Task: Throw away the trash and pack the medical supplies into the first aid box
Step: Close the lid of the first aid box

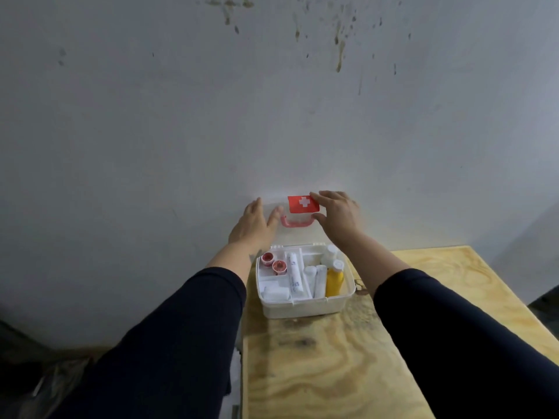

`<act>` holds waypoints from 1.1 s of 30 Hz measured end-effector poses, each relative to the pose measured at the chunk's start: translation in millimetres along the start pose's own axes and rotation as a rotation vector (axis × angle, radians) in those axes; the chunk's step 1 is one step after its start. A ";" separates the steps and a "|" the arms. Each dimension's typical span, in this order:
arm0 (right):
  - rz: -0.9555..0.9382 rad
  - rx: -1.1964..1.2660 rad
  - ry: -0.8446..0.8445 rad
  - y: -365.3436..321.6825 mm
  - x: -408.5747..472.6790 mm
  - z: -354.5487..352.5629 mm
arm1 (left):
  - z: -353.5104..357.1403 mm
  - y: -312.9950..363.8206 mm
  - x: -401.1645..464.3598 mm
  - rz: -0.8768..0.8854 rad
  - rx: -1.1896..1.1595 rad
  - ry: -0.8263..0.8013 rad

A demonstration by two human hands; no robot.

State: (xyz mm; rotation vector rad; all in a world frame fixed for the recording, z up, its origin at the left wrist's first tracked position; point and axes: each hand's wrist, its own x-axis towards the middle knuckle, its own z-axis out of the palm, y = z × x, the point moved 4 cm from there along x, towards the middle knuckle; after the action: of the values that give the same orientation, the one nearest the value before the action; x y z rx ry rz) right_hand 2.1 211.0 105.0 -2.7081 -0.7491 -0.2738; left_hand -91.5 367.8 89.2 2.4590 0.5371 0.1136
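The white first aid box stands open on the wooden table. Its tray holds two red-capped tape rolls, a white tube, gauze rolls, a yellow bottle and white bottles behind it. The clear lid stands upright against the wall, showing a red cross label and a pink handle. My left hand rests on the lid's left edge with its fingers spread. My right hand grips the lid's right side, thumb under the label.
A stained grey wall rises directly behind the box. The table's left edge runs just left of the box, with dark floor and a crumpled plastic bag below it at the lower left.
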 end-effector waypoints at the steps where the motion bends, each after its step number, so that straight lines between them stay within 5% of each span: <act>1: -0.020 -0.024 0.015 -1.3 -3.2 -1.4 | -0.1 -0.2 -4.1 -0.001 0.011 0.005; 14: -0.221 -0.117 0.129 7.5 -109.6 2.0 | 55.7 -19.1 -94.4 0.006 0.164 0.095; 27: -0.217 -0.148 0.043 25.4 -175.3 69.5 | 115.8 -51.5 -141.6 -0.041 0.244 -0.041; 33: -0.262 -0.096 0.058 26.0 -165.8 67.7 | 104.0 -35.8 -129.6 0.070 0.409 0.107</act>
State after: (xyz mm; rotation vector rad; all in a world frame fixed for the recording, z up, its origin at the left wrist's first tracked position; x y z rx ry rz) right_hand -117.5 136.3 -8.4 -2.6742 -1.1001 -0.4581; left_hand -201.4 284.3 -10.1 2.8843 0.5657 0.1795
